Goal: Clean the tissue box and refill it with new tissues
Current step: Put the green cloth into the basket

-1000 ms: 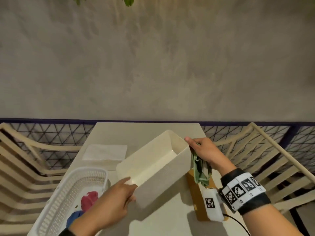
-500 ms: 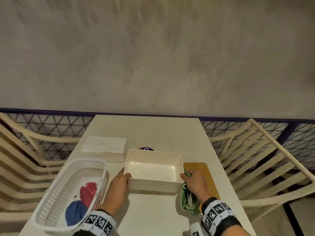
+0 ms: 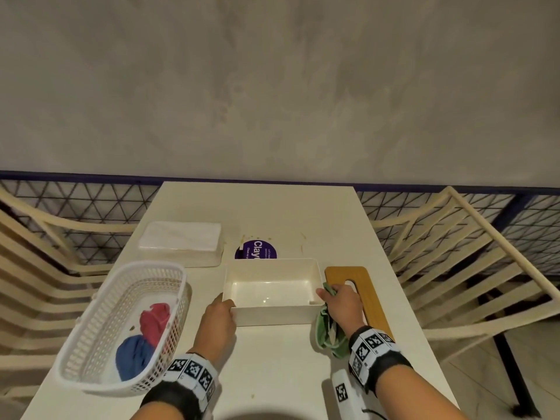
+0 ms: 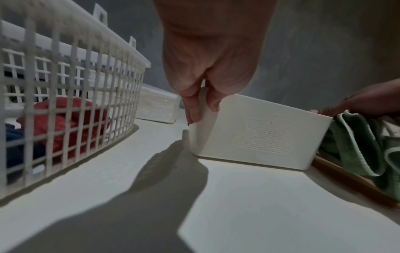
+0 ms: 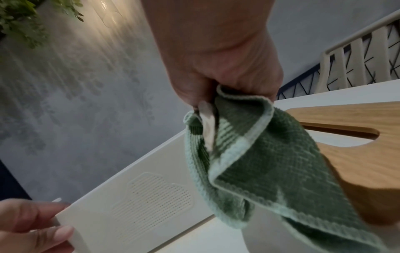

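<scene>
The cream tissue box (image 3: 272,291) stands open side up on the white table (image 3: 272,374), with nothing inside. My left hand (image 3: 219,313) pinches its near left corner, thumb on the front wall and fingers (image 4: 191,109) on the end wall of the tissue box (image 4: 259,133). At the near right corner is my right hand (image 3: 339,301); it holds a green cloth (image 3: 328,334) that hangs down beside the box. In the right wrist view the green cloth (image 5: 249,154) is bunched in the curled fingers next to the box (image 5: 140,196). A pack of new tissues (image 3: 181,237) lies at the back left.
A white lattice basket (image 3: 91,334) with a red and a blue cloth sits at the front left. The wooden lid (image 3: 363,286) with a slot lies right of the box. A purple round sticker (image 3: 256,251) shows behind it. Slatted chairs flank the table.
One second ago both hands held the box tilted up in the air. It has come down flat onto the table, open side up, and the hands stay at its near corners.
</scene>
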The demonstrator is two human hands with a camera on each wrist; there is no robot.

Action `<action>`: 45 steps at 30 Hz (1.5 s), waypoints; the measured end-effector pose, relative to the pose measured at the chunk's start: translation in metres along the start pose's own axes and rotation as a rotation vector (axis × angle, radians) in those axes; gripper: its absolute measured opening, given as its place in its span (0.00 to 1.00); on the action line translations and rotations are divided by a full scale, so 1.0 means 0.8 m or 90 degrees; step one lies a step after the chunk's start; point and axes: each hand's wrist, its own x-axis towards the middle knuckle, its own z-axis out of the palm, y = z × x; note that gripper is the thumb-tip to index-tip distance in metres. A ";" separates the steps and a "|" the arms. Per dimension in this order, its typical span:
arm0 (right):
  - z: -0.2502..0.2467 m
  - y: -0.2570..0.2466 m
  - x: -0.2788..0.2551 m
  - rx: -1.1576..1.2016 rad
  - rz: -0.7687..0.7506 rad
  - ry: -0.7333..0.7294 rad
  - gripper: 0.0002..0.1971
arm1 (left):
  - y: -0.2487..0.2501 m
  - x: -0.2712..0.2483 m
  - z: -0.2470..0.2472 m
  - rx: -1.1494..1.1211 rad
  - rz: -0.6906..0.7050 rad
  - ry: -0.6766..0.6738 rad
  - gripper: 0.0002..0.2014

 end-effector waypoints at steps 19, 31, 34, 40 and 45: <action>-0.074 -0.118 -0.094 0.391 -0.281 -0.059 0.11 | 0.101 -0.046 -0.074 -0.447 0.031 -0.138 0.28; 0.119 -0.251 -0.185 0.129 -0.552 -0.236 0.17 | -0.044 -0.084 -0.215 -0.347 -0.149 0.364 0.10; 0.167 -0.264 -0.191 0.017 -0.598 -0.269 0.12 | -0.094 -0.082 -0.212 -0.195 -0.205 0.365 0.07; 0.242 -0.242 -0.166 -0.369 -0.611 -0.396 0.12 | -0.143 -0.066 -0.167 0.028 -0.223 -0.081 0.16; 0.213 -0.275 -0.150 -0.433 -0.625 -0.404 0.13 | -0.115 -0.024 -0.209 0.118 -0.212 -0.120 0.20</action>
